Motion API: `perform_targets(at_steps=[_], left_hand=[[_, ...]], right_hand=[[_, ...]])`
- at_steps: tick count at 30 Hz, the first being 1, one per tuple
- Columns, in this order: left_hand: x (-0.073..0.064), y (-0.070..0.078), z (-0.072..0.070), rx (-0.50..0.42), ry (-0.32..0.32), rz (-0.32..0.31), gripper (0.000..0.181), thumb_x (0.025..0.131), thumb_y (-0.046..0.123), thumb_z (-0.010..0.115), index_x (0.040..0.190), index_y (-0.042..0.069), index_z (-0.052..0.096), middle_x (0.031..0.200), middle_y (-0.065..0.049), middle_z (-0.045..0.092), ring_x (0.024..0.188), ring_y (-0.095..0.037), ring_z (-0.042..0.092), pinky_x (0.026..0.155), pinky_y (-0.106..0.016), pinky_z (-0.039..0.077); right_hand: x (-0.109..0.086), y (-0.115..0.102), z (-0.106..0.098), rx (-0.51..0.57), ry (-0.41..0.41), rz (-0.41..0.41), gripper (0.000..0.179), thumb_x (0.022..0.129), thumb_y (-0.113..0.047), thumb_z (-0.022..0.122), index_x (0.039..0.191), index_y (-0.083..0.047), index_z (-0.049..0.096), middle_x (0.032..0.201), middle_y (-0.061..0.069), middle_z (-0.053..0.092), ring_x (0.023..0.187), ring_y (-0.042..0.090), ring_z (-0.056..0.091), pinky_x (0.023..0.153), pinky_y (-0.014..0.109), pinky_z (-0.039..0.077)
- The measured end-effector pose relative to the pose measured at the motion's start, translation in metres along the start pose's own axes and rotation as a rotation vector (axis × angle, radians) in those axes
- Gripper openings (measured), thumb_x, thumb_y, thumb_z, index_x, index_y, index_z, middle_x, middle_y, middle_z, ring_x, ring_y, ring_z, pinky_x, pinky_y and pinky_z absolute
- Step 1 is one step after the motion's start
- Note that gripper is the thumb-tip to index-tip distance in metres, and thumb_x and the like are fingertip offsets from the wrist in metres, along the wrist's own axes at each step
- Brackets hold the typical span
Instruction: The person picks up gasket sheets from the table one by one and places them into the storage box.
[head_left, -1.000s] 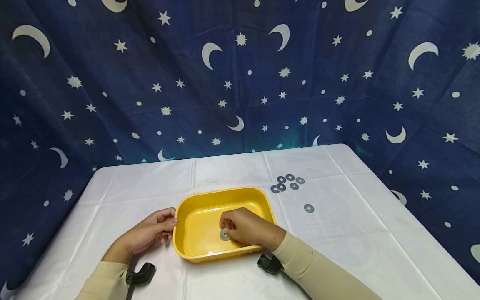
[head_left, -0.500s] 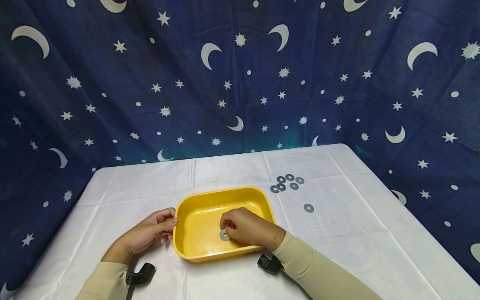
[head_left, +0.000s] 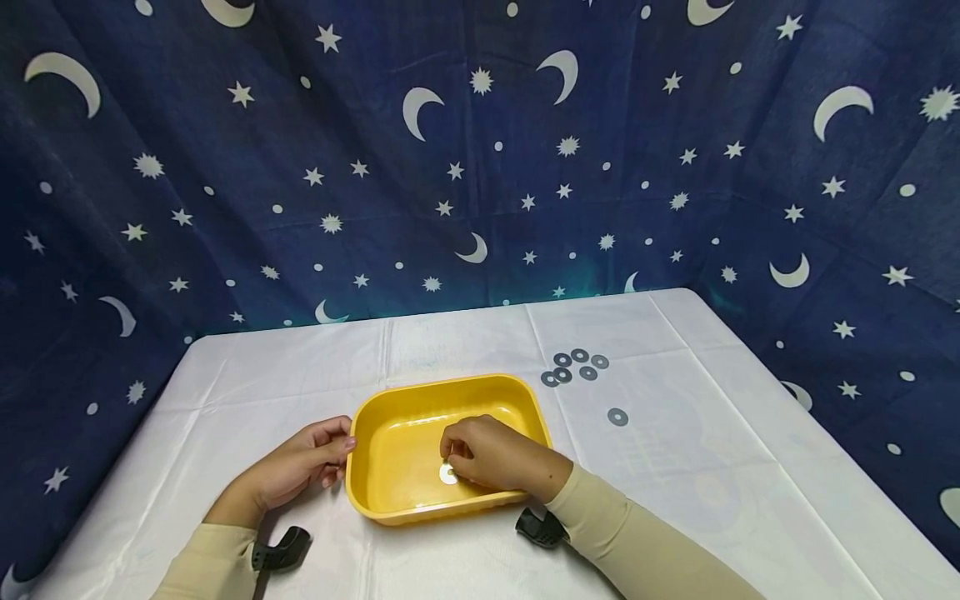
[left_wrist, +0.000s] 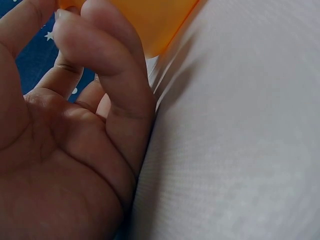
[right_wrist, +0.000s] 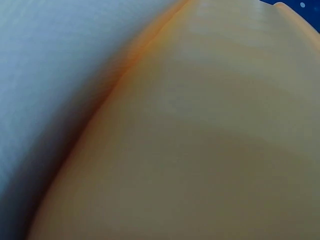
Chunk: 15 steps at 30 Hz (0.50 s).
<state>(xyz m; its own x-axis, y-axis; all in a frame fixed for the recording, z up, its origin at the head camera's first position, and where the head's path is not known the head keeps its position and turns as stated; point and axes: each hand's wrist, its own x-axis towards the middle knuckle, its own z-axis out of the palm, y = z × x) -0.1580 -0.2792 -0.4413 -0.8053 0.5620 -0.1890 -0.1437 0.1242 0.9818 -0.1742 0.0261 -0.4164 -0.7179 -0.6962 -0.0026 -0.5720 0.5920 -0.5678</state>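
A yellow rectangular tray (head_left: 397, 450) stands on the white-covered table. At its left end my left hand (head_left: 300, 458) grips the rim, thumb at the edge and fingers outside; the left wrist view shows the curled fingers (left_wrist: 120, 75) by the orange-looking wall. My right hand (head_left: 495, 454) reaches over the near right side into the tray. Between its thumb and fingers it pinches a flat metal washer (head_left: 447, 475) low over the tray floor; part of the washer is hidden by the fingertips. In the right wrist view the tray wall (right_wrist: 200, 140) fills most of the picture, hiding that hand.
Several grey washers (head_left: 588, 374) lie in a loose cluster beyond the tray's right corner, some overlapping. A single washer (head_left: 618, 417) lies nearer, right of the tray. A dark blue curtain (head_left: 480, 167) with moons and stars hangs behind the table.
The washer in my right hand has tilted slightly and now catches the light, looking brighter. Both hands and the tray stay in the same place.
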Motion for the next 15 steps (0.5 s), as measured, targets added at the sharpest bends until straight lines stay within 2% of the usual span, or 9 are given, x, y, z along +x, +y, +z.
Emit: perform_targets(at_steps=[3, 9, 15], left_hand=[[-0.001, 0.0, 0.001, -0.005, 0.0, 0.0, 0.008, 0.098, 0.016, 0.041, 0.095, 0.009, 0.045, 0.076, 0.004, 0.054, 0.063, -0.01, 0.049, 0.053, -0.019, 0.042], [-0.001, 0.0, 0.001, -0.011, -0.002, -0.003, 0.008, 0.098, 0.016, 0.04, 0.095, 0.011, 0.046, 0.077, 0.004, 0.054, 0.063, -0.01, 0.049, 0.053, -0.019, 0.042], [-0.001, 0.001, 0.001, -0.006, -0.003, -0.002, 0.009, 0.098, 0.016, 0.042, 0.096, 0.009, 0.045, 0.077, 0.004, 0.055, 0.064, -0.01, 0.049, 0.053, -0.018, 0.042]], right_hand=[[-0.001, 0.0, -0.002, 0.009, 0.029, 0.001, 0.005, 0.087, -0.017, 0.058, 0.089, -0.018, 0.063, 0.069, -0.011, 0.053, 0.062, 0.003, 0.047, 0.059, 0.016, 0.041], [-0.005, -0.002, -0.014, 0.064, 0.142, 0.006, 0.007, 0.088, -0.02, 0.058, 0.091, -0.016, 0.064, 0.074, -0.01, 0.054, 0.067, 0.006, 0.048, 0.06, 0.017, 0.043], [-0.009, -0.004, -0.034, 0.109, 0.19, 0.054, 0.009, 0.088, -0.022, 0.058, 0.092, -0.017, 0.064, 0.074, -0.009, 0.055, 0.069, 0.01, 0.051, 0.06, 0.019, 0.044]])
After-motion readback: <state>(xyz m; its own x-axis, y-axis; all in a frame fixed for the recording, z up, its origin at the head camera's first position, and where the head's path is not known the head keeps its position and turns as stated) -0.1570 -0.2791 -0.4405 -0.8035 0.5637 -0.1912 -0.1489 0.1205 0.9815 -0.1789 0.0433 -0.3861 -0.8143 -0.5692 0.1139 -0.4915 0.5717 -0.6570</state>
